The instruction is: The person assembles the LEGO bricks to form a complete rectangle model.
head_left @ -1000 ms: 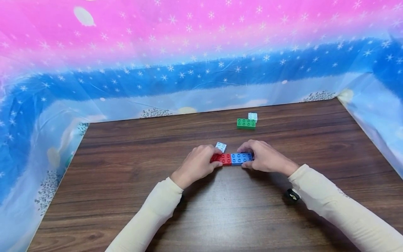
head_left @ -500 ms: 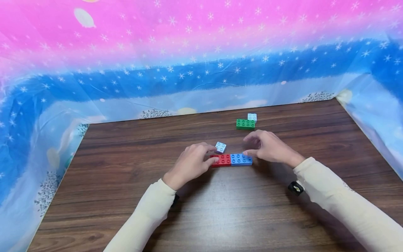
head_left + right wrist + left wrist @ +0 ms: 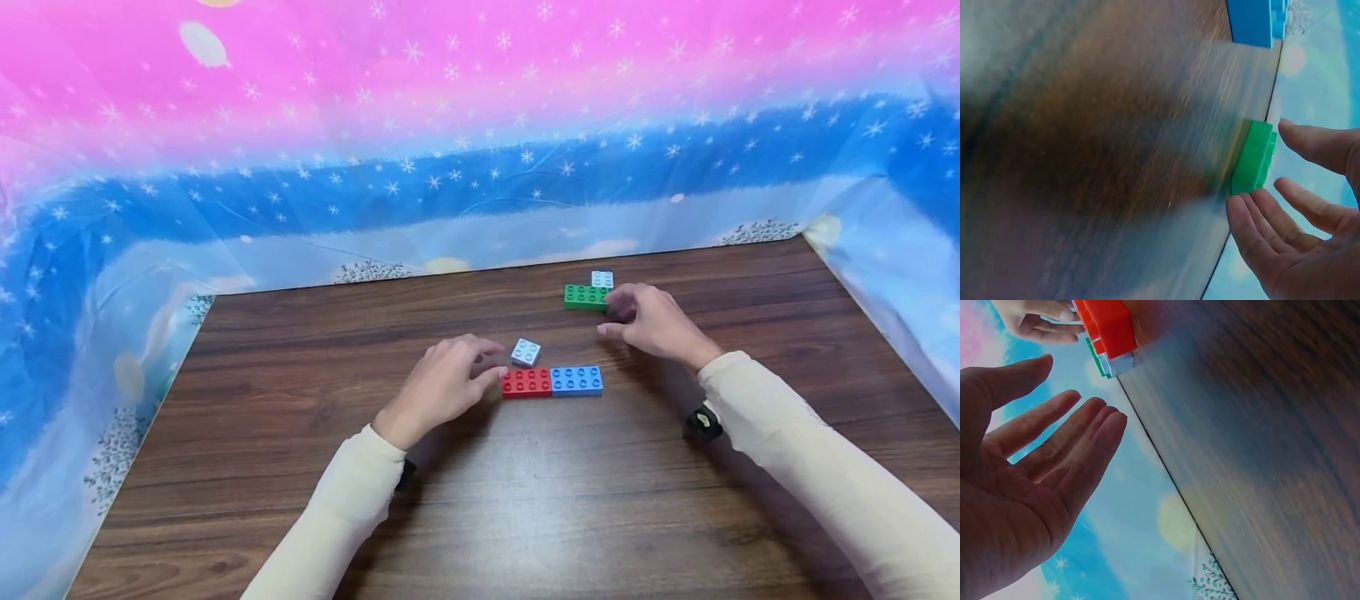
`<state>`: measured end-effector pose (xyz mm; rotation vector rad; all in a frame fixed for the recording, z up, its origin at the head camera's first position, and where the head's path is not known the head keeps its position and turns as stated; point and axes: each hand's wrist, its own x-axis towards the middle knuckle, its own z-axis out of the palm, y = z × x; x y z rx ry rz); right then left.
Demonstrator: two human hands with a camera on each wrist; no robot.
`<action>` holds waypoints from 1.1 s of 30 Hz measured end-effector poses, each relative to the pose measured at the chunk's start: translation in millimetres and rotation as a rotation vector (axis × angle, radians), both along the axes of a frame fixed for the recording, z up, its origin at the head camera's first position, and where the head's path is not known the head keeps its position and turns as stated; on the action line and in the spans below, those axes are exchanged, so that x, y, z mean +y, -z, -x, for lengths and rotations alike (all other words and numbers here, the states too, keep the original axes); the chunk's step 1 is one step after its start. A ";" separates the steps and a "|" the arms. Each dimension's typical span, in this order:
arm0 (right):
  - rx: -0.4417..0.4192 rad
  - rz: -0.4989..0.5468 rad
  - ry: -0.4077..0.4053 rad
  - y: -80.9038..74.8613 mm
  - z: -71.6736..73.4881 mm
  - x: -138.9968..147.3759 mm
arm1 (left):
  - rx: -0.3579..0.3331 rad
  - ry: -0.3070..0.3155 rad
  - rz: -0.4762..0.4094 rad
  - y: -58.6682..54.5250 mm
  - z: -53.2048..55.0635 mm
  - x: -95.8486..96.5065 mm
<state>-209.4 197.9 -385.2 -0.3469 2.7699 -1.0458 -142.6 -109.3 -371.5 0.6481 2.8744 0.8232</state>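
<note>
A red toy building brick [image 3: 527,383] and a blue one [image 3: 577,381] lie end to end on the table. My left hand [image 3: 446,382] is beside the red brick's left end, thumb tip close to its corner, and holds nothing; the left wrist view shows its fingers [image 3: 1094,434] spread and relaxed. Just behind the red brick sits a small white brick [image 3: 526,352]. Farther back, my right hand [image 3: 654,321] reaches toward a green brick [image 3: 586,297], fingertips right at its right end. In the right wrist view, thumb and fingers [image 3: 1250,228] are apart around the green brick [image 3: 1252,157].
A second white brick [image 3: 602,279] stands right behind the green one. The brown wooden table [image 3: 300,467] is bordered at the back and sides by a hanging pink and blue snowflake cloth [image 3: 450,183].
Both hands have let go of the red and blue bricks. My right hand has moved back to the green brick, while the left has drawn slightly away to the left.
</note>
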 end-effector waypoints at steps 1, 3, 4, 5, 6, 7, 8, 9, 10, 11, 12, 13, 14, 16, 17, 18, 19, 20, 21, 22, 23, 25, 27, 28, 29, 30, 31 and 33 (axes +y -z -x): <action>-0.004 0.006 0.006 -0.1 1.7 0.6 | -0.001 0.000 0.000 -0.3 0.2 -0.3; -0.005 0.017 0.018 0.1 5.1 1.5 | -0.001 -0.002 0.003 -0.5 0.6 -0.9; -0.006 0.021 0.024 0.5 6.7 1.5 | -0.001 -0.002 0.005 -0.7 0.7 -1.1; -0.009 0.025 0.030 1.0 8.3 1.5 | 0.000 -0.001 0.007 -0.7 0.8 -1.4; -0.011 0.029 0.036 1.6 9.9 1.3 | 0.000 -0.001 0.008 -0.8 0.7 -1.6; -0.013 0.031 0.044 2.4 11.5 1.2 | -0.001 0.000 0.008 -0.7 0.6 -1.8; -0.015 0.034 0.048 3.0 13.0 1.1 | -0.002 -0.001 0.008 -0.4 0.5 -1.9; -0.017 0.035 0.051 3.7 14.4 0.9 | -0.004 -0.002 0.008 -0.3 0.3 -2.0; -0.020 0.036 0.053 4.1 15.7 0.6 | -0.007 -0.002 0.007 -0.1 0.1 -2.2; -0.024 0.039 0.054 4.5 16.9 0.4 | -0.008 -0.004 0.008 0.3 0.0 -2.4; -0.026 0.041 0.055 4.6 18.1 0.1 | -0.010 -0.004 0.008 0.4 -0.1 -2.6; -0.027 0.041 0.054 4.9 19.3 -0.2 | -0.011 -0.005 0.007 0.4 -0.1 -2.6; -0.027 0.041 0.054 4.9 20.3 -0.6 | -0.012 -0.005 0.007 0.4 -0.1 -2.7; -0.026 0.040 0.054 5.1 22.3 -1.6 | -0.011 -0.005 0.007 -0.1 0.0 -2.8; -0.024 0.040 0.055 5.4 23.4 -2.0 | -0.010 -0.004 0.007 -0.4 0.2 -2.7; -0.023 0.037 0.055 5.8 24.6 -2.5 | -0.010 -0.003 0.006 -0.6 0.2 -2.8; -0.023 0.036 0.058 6.1 25.5 -3.1 | -0.009 -0.003 0.005 -1.1 0.1 -2.7; -0.025 0.037 0.061 6.4 26.5 -3.8 | -0.011 -0.004 0.004 -1.2 0.0 -2.8; -0.026 0.038 0.062 6.9 27.6 -4.4 | -0.013 -0.003 0.004 -1.3 0.0 -2.9; -0.027 0.041 0.064 7.3 28.7 -5.0 | -0.016 -0.003 0.004 -1.3 -0.2 -3.0; -0.029 0.045 0.066 7.6 29.8 -5.5 | -0.018 -0.002 0.006 -1.3 -0.1 -3.1; -0.028 0.052 0.071 8.3 32.1 -6.5 | -0.023 -0.001 0.008 -1.1 -0.1 -3.2; -0.027 0.057 0.074 8.9 34.4 -7.3 | -0.027 0.002 0.009 -0.7 0.2 -3.3; -0.027 0.061 0.078 9.0 35.5 -7.7 | -0.028 0.002 0.009 -0.5 0.2 -3.4; -0.026 0.062 0.080 9.5 36.7 -8.0 | -0.028 0.002 0.009 -0.5 0.3 -3.5; -0.026 0.060 0.086 10.1 37.8 -8.4 | -0.027 0.001 0.007 -0.4 0.4 -3.5; -0.024 0.060 0.085 10.3 38.5 -8.9 | -0.026 0.001 0.008 -0.2 0.6 -3.6; -0.020 0.056 0.082 10.4 39.7 -9.8 | -0.021 0.001 0.008 0.1 1.0 -3.8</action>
